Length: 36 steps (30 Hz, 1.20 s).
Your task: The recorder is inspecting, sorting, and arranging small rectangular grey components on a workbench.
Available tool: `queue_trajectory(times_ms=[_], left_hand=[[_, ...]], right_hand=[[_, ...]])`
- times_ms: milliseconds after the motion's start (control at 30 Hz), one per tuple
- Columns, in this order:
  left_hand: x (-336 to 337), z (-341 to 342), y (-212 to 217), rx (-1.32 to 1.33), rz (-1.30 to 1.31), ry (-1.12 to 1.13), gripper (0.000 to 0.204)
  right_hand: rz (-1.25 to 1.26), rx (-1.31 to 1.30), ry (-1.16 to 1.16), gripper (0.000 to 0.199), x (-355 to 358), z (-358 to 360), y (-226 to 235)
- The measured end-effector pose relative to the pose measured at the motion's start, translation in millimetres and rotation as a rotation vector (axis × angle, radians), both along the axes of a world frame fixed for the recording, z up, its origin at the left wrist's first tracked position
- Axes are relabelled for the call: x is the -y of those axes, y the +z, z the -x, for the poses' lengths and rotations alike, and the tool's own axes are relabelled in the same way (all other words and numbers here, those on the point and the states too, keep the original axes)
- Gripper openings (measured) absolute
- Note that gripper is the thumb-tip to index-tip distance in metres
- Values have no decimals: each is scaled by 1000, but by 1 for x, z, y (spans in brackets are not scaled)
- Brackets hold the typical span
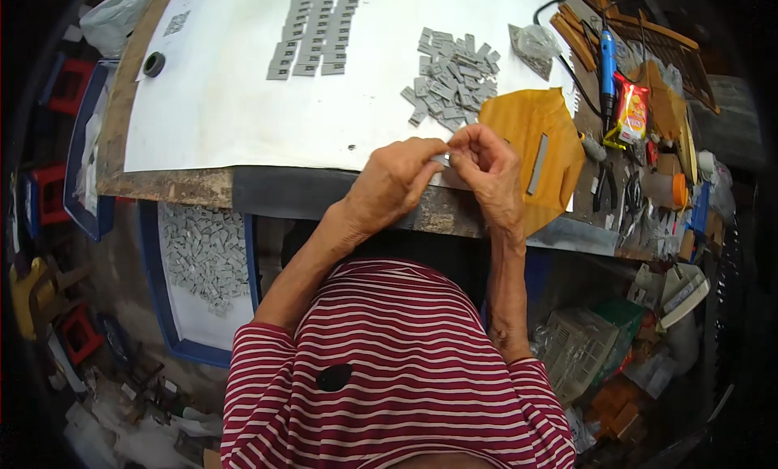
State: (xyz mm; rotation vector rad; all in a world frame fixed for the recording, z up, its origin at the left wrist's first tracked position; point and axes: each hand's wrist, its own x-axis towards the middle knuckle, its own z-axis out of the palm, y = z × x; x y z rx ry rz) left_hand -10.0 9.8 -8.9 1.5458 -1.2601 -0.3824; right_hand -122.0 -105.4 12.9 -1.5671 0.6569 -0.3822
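Note:
Over the front edge of the white-covered table (219,137), my two hands meet. My left hand (393,177) pinches a small grey rectangular piece (440,159) between thumb and fingers. My right hand (489,168) has its fingertips closed at the other end of that piece; whether it grips something smaller there is hidden. Just beyond them lies a loose heap of similar grey pieces (454,78). Further left, grey pieces (306,48) stand in neat overlapping columns. Beside my right hand, a brown paper sheet (555,177) carries a flat grey metal strip (537,163).
A black tape roll (154,64) sits at the table's left. To the right are a blue pen-like tool (607,60) with a cord, a red snack packet (630,111), pliers (604,185) and an orange-lidded jar (671,191). Below left, a blue tray (154,266) holds many grey pieces.

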Motion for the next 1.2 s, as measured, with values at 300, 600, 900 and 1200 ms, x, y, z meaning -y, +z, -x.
queue_trajectory(times_ms=[300,600,900,1200], left_hand=[[-3,-6,5,93,22,14,20],[-8,-10,5,56,-13,19,20],[-8,-9,2,133,-20,26,18],[-11,-16,5,326,-44,70,19]], right_hand=[[-56,-47,-39,8,-5,4,3],[-118,15,-6,10,-7,-1,-3],[17,-22,-18,8,-11,-2,-5],[-88,21,-34,11,-12,-10,-3]])
